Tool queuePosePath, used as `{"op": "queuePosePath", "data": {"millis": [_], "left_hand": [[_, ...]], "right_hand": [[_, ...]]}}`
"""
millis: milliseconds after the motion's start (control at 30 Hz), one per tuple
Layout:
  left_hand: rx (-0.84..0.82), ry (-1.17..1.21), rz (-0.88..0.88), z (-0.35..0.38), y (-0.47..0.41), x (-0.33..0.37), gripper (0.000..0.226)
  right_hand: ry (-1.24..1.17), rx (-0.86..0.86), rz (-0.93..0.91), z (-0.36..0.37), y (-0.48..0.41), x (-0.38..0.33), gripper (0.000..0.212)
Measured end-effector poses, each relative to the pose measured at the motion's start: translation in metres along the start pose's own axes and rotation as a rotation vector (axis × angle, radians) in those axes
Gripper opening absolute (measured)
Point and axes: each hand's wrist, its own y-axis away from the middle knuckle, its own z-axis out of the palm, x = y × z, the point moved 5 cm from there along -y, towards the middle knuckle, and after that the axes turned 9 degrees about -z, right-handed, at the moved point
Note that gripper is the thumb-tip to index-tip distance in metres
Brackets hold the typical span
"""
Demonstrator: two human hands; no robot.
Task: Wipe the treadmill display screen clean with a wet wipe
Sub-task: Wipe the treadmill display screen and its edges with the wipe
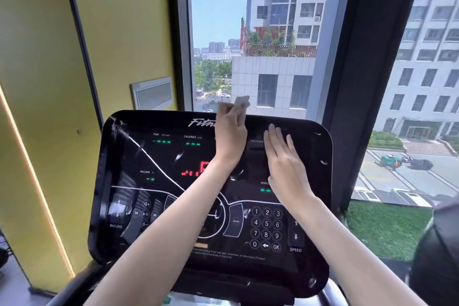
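The black glossy treadmill display screen [159, 156] fills the lower middle, with green and red readouts and a number keypad at lower right. My left hand [229, 134] is raised at the screen's top edge and pinches a small white wet wipe [241, 102] that sticks up above the fingers. My right hand [283, 156] lies flat on the upper right of the screen, fingers straight and together, pointing up. Both forearms cross the lower half of the screen and hide part of the centre controls.
A yellow wall [49, 69] stands close on the left with a small grey panel [152, 93]. A tall window [248, 32] behind the console shows buildings and a street. A dark object [437, 251] sits at the lower right edge.
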Motion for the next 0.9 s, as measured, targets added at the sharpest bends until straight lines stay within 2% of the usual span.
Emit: {"op": "queuePosePath", "data": {"millis": [67,100,133,233,267,400,433,467,533,567,667,700,733,800,833,867,900], "left_hand": [[-0.189,-0.059,0.189,0.019,0.017,0.015,0.023],[-0.222,-0.064,0.243,0.020,0.018,0.017,0.022],[-0.202,-0.055,0.227,0.019,0.013,0.013,0.021],[0.051,0.048,-0.073,0.003,0.003,-0.003,0.024],[0.069,0.046,-0.094,0.005,0.007,0.001,0.024],[-0.247,-0.085,0.269,0.038,0.032,0.031,0.022],[-0.244,-0.095,0.260,0.040,0.024,0.028,0.023],[-0.175,-0.077,0.173,0.039,0.016,0.021,0.024],[0.028,-0.007,-0.040,0.029,0.009,0.012,0.025],[0.032,-0.006,-0.045,0.031,0.013,0.017,0.023],[-0.250,-0.104,0.290,0.056,0.037,0.046,0.018],[-0.296,-0.108,0.328,0.058,0.037,0.046,0.019],[-0.276,-0.089,0.281,0.058,0.029,0.043,0.020],[-0.062,0.008,0.047,0.042,0.015,0.029,0.023],[-0.002,0.023,0.003,0.038,0.014,0.026,0.024],[-0.047,0.004,0.047,0.039,0.018,0.032,0.024],[-0.164,-0.037,0.181,0.045,0.025,0.040,0.022]], "right_hand": [[0.004,-0.002,-0.018,-0.005,-0.001,0.002,0.087],[-0.002,0.003,-0.024,-0.009,0.001,0.005,0.088],[-0.012,0.013,-0.017,-0.013,0.005,0.010,0.090],[-0.050,0.069,0.075,-0.023,0.028,0.022,0.095],[-0.059,0.078,0.106,-0.023,0.035,0.025,0.096],[-0.078,0.064,0.163,-0.019,0.047,0.034,0.091],[-0.072,0.049,0.154,-0.020,0.048,0.037,0.091],[-0.065,0.034,0.142,-0.020,0.048,0.038,0.092],[-0.049,0.009,0.128,-0.019,0.049,0.040,0.093],[-0.039,0.000,0.126,-0.019,0.049,0.040,0.093],[-0.008,-0.020,0.114,-0.018,0.049,0.041,0.093],[-0.005,-0.025,0.108,-0.018,0.049,0.041,0.093],[-0.009,-0.028,0.105,-0.018,0.050,0.041,0.093],[-0.018,-0.024,0.107,-0.019,0.050,0.041,0.094],[-0.018,-0.020,0.109,-0.018,0.051,0.042,0.095],[-0.016,-0.017,0.111,-0.018,0.050,0.042,0.095],[-0.016,-0.017,0.111,-0.018,0.050,0.042,0.095]]}}
